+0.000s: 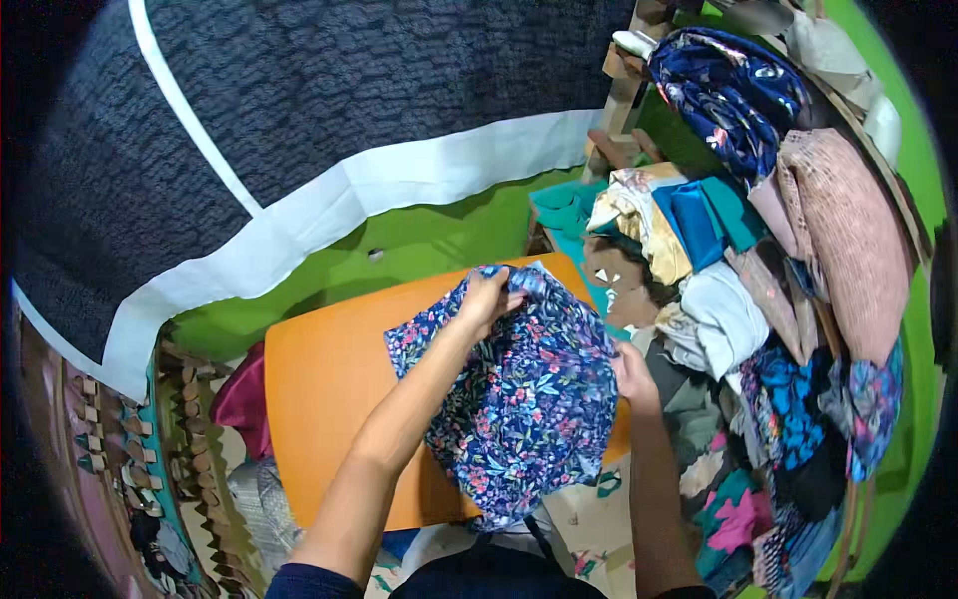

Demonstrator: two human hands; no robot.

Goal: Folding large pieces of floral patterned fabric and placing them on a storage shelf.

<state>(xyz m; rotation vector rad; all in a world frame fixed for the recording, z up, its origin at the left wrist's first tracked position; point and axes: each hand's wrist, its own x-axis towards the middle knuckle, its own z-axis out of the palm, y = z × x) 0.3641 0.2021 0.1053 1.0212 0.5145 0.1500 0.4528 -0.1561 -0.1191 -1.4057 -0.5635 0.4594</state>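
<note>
A navy floral garment (pixel 529 399), patterned with small pink, white and green flowers and leaves, hangs between my hands over an orange tabletop (pixel 329 369). My left hand (pixel 487 302) is closed on its upper edge, near what looks like a gathered opening or neckline. At the garment's right side, the fingers of my right hand (pixel 632 372) grip its edge. The cloth drapes down toward my body past the near edge of the table. Its far left corner spreads over the orange surface. Folds hide part of the fingertips of both hands.
Heaped fabrics lie to the right, among them a white cloth (pixel 723 314) and a pink scrap (pixel 740 521). A pale pink knit (pixel 843 240) and a dark blue floral bundle (pixel 728 95) hang above. Spool racks (pixel 190 429) stand left; a dark curtain (pixel 399 80) covers the wall.
</note>
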